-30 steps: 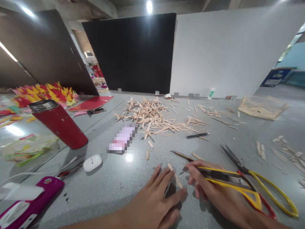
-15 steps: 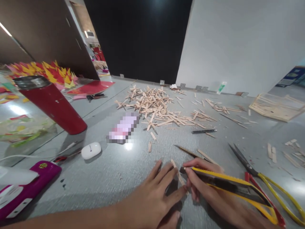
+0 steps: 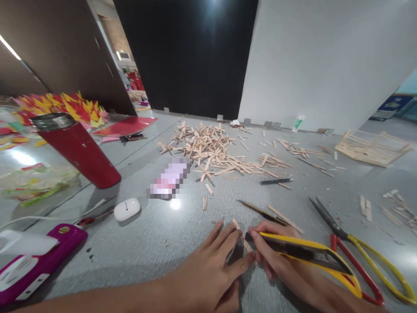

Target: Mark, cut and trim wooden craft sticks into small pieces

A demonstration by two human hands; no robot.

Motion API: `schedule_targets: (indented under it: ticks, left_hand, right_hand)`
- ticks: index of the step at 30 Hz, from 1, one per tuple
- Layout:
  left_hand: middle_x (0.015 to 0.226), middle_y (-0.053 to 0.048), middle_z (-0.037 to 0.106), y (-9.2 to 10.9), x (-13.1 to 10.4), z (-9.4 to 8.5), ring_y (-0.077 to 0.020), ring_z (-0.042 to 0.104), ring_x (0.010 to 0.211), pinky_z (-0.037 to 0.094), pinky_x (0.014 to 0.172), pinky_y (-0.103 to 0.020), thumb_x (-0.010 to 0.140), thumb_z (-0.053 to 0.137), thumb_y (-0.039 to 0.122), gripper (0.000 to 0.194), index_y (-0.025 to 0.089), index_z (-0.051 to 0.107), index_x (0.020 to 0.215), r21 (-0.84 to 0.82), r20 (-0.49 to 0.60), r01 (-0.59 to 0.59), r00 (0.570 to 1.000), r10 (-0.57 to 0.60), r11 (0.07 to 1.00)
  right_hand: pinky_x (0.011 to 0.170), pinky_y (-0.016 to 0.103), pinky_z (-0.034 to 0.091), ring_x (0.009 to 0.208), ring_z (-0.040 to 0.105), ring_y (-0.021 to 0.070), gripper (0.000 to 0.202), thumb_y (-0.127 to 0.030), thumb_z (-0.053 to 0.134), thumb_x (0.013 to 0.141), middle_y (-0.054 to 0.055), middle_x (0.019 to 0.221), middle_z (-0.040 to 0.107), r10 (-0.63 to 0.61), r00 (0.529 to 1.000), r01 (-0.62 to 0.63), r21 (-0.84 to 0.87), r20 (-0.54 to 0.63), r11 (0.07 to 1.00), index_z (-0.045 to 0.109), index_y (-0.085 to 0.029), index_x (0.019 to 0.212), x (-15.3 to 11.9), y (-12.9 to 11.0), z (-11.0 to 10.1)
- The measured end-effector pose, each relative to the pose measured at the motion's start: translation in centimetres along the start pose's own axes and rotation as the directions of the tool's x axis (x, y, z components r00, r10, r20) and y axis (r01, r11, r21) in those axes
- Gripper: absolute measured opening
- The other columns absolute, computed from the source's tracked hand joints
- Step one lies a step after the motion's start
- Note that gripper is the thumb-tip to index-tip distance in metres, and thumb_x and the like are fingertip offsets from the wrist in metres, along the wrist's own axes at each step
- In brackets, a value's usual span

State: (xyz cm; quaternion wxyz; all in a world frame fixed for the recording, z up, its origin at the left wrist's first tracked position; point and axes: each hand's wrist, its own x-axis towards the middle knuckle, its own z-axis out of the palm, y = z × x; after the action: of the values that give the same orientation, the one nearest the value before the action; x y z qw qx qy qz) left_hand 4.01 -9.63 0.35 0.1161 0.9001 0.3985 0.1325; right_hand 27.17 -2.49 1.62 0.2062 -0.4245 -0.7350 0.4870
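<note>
My left hand (image 3: 211, 265) lies over a small wooden stick (image 3: 246, 244) on the grey table, its fingers bent and pinning the stick down. My right hand (image 3: 272, 250) is closed round a yellow and black utility knife (image 3: 304, 248), tip end at the stick and handle pointing back to the lower right. The blade's contact with the wood is hidden by my fingers. Just beyond my right hand lie a thin pointed tool (image 3: 257, 209) and a longer flat wooden stick (image 3: 285, 218). Scissors (image 3: 339, 230) with red and yellow handles rest open to the right.
A heap of wooden sticks (image 3: 208, 145) spreads across the table's middle, with a black pen (image 3: 276, 181) near it. At left stand a red flask (image 3: 80, 152), a phone (image 3: 169, 178), a white oval case (image 3: 127, 209) and a purple glue gun (image 3: 65, 243). A wooden frame (image 3: 371, 150) sits far right.
The utility knife's back end has swung slightly left and down in my right hand. My left hand stays on the stick. The whole view has shifted a little.
</note>
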Motion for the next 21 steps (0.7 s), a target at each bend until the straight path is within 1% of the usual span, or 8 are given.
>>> schedule_targets:
  ticks: [2, 5, 7, 10, 13, 15, 16, 21]
  left_hand:
    - [0.168, -0.023, 0.044, 0.0, 0.0, -0.1, -0.0415, 0.035, 0.162, 0.031, 0.130, -0.065, 0.107, 0.055, 0.032, 0.061, 0.023, 0.043, 0.166, 0.022, 0.005, -0.005, 1.000, 0.005, 1.000]
    - [0.167, -0.022, 0.046, -0.1, -0.2, 0.4, -0.0418, 0.035, 0.161, 0.033, 0.130, -0.065, 0.106, 0.058, 0.033, 0.061, 0.022, 0.045, 0.164, 0.068, -0.007, -0.006, 1.000, 0.007, 0.998]
    - [0.162, -0.021, 0.051, -0.5, -0.4, 1.1, -0.0423, 0.037, 0.159, 0.033, 0.129, -0.067, 0.103, 0.059, 0.028, 0.060, 0.021, 0.047, 0.161, 0.115, -0.056, -0.019, 0.998, 0.026, 0.993]
    - [0.151, -0.021, 0.059, -1.0, -0.7, 2.3, -0.0404, 0.045, 0.152, 0.037, 0.126, -0.067, 0.098, 0.057, 0.016, 0.063, 0.016, 0.046, 0.160, 0.186, -0.185, -0.094, 0.974, 0.129, 0.978]
    - [0.149, -0.021, 0.059, -1.3, -0.9, 3.0, -0.0384, 0.050, 0.145, 0.042, 0.124, -0.063, 0.093, 0.060, 0.011, 0.068, 0.014, 0.046, 0.160, 0.166, -0.209, -0.049, 0.974, 0.084, 0.985]
    - [0.152, -0.020, 0.057, -1.6, -0.8, 3.4, -0.0395, 0.047, 0.148, 0.044, 0.123, -0.063, 0.091, 0.059, 0.009, 0.067, 0.016, 0.050, 0.157, 0.172, -0.190, -0.021, 0.980, 0.054, 0.985]
    - [0.150, -0.021, 0.058, -1.7, -0.8, 3.5, -0.0409, 0.048, 0.147, 0.048, 0.119, -0.065, 0.092, 0.058, 0.012, 0.060, 0.017, 0.056, 0.152, 0.190, -0.235, -0.062, 0.966, 0.107, 0.980]
    - [0.146, -0.018, 0.061, -1.3, -0.2, 2.0, -0.0398, 0.050, 0.148, 0.045, 0.122, -0.068, 0.103, 0.057, 0.029, 0.052, 0.024, 0.057, 0.154, 0.086, -0.123, -0.091, 0.987, 0.101, 0.992]
  right_hand:
    - [0.050, 0.025, 0.050, 0.046, 0.056, 0.0124, 0.047, -0.060, 0.055, 0.109, -0.006, 0.053, 0.059, 0.000, 1.000, 0.000, 0.006, -0.015, 1.000, 0.063, -0.026, 0.078, -0.1, -0.1, 0.0]
    - [0.045, 0.025, 0.050, 0.046, 0.058, 0.0141, 0.038, -0.063, 0.061, 0.103, -0.003, 0.061, 0.064, 0.001, 0.997, 0.001, 0.020, -0.081, 1.000, 0.073, -0.027, 0.097, -0.4, -1.1, -1.9]
    - [0.038, 0.025, 0.042, 0.042, 0.054, 0.0141, 0.044, -0.067, 0.064, 0.098, -0.002, 0.062, 0.065, 0.011, 0.978, -0.014, -0.014, -0.207, 1.000, 0.075, -0.027, 0.113, -0.3, -2.1, -4.7]
    - [0.034, 0.023, 0.035, 0.038, 0.047, 0.0121, 0.046, -0.069, 0.068, 0.093, 0.000, 0.059, 0.065, -0.045, 0.895, -0.042, -0.184, -0.444, 0.982, 0.079, -0.025, 0.102, 0.0, -3.1, -10.0]
    - [0.035, 0.022, 0.036, 0.040, 0.049, 0.0118, 0.053, -0.075, 0.074, 0.086, 0.001, 0.063, 0.068, 0.044, 0.897, -0.123, -0.154, -0.440, 0.980, 0.077, -0.024, 0.100, 0.2, -2.7, -13.5]
    - [0.038, 0.024, 0.040, 0.041, 0.052, 0.0126, 0.062, -0.080, 0.072, 0.085, 0.002, 0.066, 0.070, 0.138, 0.922, -0.155, -0.017, -0.362, 0.988, 0.077, -0.024, 0.109, 0.0, -1.9, -14.0]
    - [0.040, 0.024, 0.042, 0.042, 0.051, 0.0126, 0.066, -0.083, 0.068, 0.087, 0.002, 0.065, 0.070, 0.174, 0.933, -0.167, 0.050, -0.316, 0.985, 0.078, -0.023, 0.112, -0.2, -1.4, -13.7]
    - [0.050, 0.027, 0.044, 0.057, 0.059, 0.0173, 0.078, -0.091, 0.048, 0.092, 0.008, 0.074, 0.075, 0.272, 0.959, -0.259, 0.143, -0.082, 0.955, 0.085, -0.021, 0.092, -1.3, -0.6, -9.0]
